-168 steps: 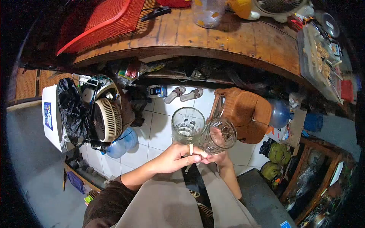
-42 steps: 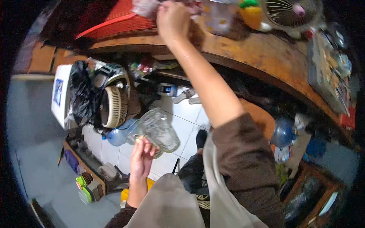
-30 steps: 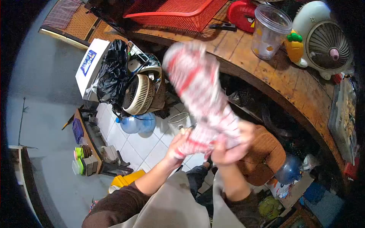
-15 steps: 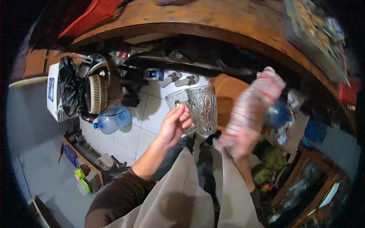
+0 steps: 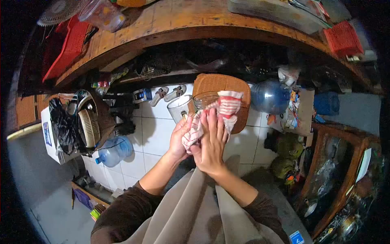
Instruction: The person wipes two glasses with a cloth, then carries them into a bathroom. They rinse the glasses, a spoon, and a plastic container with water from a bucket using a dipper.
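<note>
My left hand (image 5: 177, 136) is closed around the handles of two clear glass mugs, held up in front of my body. One glass mug (image 5: 178, 106) tips out to the left; the other glass mug (image 5: 206, 97) is largely covered, with its rim showing. A white cloth with red stripes (image 5: 230, 106) wraps over that second mug. My right hand (image 5: 212, 144) presses the cloth against the mug's side, fingers extended along it and thumb toward my left hand. The lower parts of the mugs are hidden by the cloth and hands.
A wooden counter (image 5: 170, 30) curves across the top, with a red basket (image 5: 344, 38) on it. Below are a brown stool seat (image 5: 239, 87), sandals (image 5: 159, 96), a blue water jug (image 5: 115, 150), a larger blue jug (image 5: 270, 96) and a fan (image 5: 88, 126).
My right hand has brought the striped cloth in from the right onto the mug. The mugs have shifted slightly left, and the view has turned, showing more of the counter.
</note>
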